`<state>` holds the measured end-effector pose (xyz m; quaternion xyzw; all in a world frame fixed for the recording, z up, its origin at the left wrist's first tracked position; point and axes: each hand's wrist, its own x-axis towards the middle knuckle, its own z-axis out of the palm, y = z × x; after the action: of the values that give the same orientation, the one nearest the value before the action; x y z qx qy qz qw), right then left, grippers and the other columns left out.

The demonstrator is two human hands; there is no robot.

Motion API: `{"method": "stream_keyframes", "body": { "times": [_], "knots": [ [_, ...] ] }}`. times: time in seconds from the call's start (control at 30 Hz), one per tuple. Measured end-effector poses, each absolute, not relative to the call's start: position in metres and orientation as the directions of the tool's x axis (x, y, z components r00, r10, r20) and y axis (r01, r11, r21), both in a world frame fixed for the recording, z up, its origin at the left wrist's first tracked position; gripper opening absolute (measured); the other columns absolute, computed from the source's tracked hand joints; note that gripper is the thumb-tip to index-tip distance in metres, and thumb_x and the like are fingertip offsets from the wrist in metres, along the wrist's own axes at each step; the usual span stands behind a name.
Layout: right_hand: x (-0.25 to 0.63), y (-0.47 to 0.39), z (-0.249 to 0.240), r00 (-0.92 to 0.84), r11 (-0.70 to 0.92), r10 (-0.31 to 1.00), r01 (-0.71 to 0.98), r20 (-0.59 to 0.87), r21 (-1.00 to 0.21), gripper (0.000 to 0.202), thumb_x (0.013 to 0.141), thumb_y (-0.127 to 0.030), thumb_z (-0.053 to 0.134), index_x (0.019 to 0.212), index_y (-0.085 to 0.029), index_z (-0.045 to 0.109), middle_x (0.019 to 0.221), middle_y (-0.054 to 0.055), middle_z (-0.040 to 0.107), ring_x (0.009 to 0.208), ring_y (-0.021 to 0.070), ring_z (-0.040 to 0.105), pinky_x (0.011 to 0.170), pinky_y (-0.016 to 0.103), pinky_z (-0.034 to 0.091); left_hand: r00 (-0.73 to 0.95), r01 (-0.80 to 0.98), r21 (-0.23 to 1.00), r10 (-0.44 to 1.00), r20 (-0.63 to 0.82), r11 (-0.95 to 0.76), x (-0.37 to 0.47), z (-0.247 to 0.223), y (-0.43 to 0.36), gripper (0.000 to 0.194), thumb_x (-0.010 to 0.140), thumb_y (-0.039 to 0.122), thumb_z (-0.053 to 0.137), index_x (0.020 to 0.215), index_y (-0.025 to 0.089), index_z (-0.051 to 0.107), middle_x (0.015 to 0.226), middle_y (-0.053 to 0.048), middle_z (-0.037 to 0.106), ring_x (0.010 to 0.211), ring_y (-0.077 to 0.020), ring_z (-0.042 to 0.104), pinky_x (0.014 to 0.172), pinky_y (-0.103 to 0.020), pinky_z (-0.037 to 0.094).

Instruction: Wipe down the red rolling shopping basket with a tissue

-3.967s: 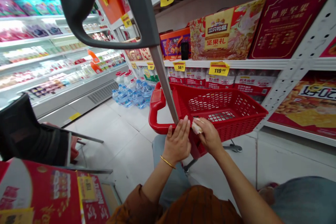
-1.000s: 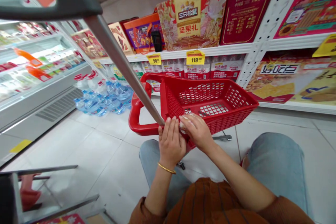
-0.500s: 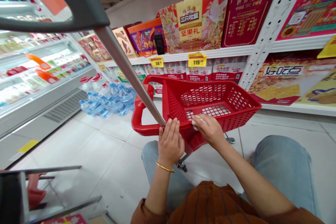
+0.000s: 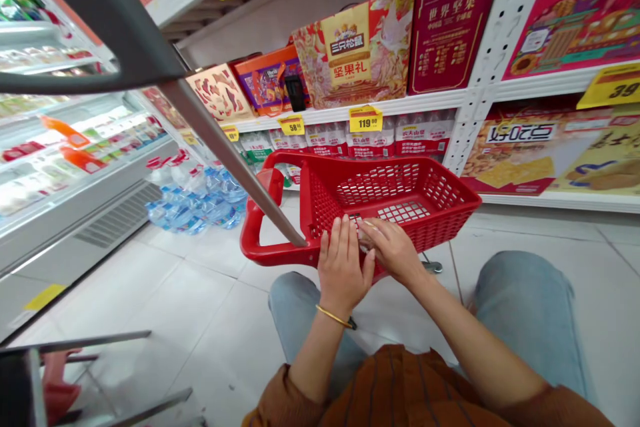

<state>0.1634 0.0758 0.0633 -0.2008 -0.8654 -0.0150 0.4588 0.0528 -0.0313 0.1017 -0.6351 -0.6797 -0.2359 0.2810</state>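
A red plastic shopping basket cart [image 4: 273, 252] stands before my knees, its mesh basket seen from above and its grey metal handle pole rising to the upper left. My left hand [image 4: 345, 270] lies flat on the near rim, fingers stretched out and side by side, a gold bangle on the wrist. Close against it, my right hand [image 4: 393, 247] is closed over the same rim with bent fingers. A crumpled whitish wad [image 4: 367, 239], like tissue or cloth, shows in small part under those fingers; its kind is unclear.
Shelves with gift boxes [image 4: 357, 57] and packs of bottled water [image 4: 370, 140] run behind the cart. Large water bottles [image 4: 200, 197] lie on the floor at left, beside a chilled display case [image 4: 115, 213]. Metal legs [image 4: 145, 407] stand at lower left.
My left hand has slid right along the rim, away from the pole's base, and now meets my right hand. The right hand stays at the rim with the whitish wad. The view has shifted slightly.
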Motion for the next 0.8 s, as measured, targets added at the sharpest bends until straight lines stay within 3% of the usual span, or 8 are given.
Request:
{"method": "stream_keyframes", "body": {
  "times": [0.13,0.27,0.8],
  "knots": [
    [0.162,0.078,0.058,-0.511,0.921,0.335,0.357,0.792,-0.159,0.036,0.096,-0.027,0.048,0.129,-0.015,0.056,0.127,0.017,0.061,0.107,0.0235,0.061,0.083,0.036,0.052,-0.071,0.991,-0.045,0.777,0.626,0.127,0.054,0.098,-0.021,0.052,0.096,0.042,0.041,0.129,0.006,0.056,0.132,-0.017,0.06,0.128,-0.0311,0.05,0.115,-0.047,0.02],
    [0.162,0.084,0.05,-0.538,0.936,0.308,0.321,0.785,-0.148,0.037,0.096,-0.022,0.047,0.132,-0.019,0.054,0.118,0.013,0.066,0.108,0.0223,0.06,0.087,0.036,0.05,-0.012,0.995,-0.069,0.773,0.634,0.072,0.044,0.095,-0.022,0.044,0.096,0.041,0.041,0.122,0.012,0.062,0.12,-0.011,0.068,0.117,-0.0274,0.057,0.111,-0.043,0.026],
    [0.18,0.103,0.043,-0.592,0.928,0.264,0.37,0.762,-0.034,0.031,0.094,-0.018,0.054,0.124,-0.018,0.057,0.107,0.01,0.069,0.096,0.0194,0.062,0.081,0.033,0.046,0.014,1.0,-0.028,0.782,0.624,0.004,0.024,0.095,-0.026,0.04,0.092,0.042,0.05,0.121,0.017,0.062,0.114,-0.009,0.07,0.113,-0.0239,0.059,0.111,-0.039,0.025]
  ]
}}
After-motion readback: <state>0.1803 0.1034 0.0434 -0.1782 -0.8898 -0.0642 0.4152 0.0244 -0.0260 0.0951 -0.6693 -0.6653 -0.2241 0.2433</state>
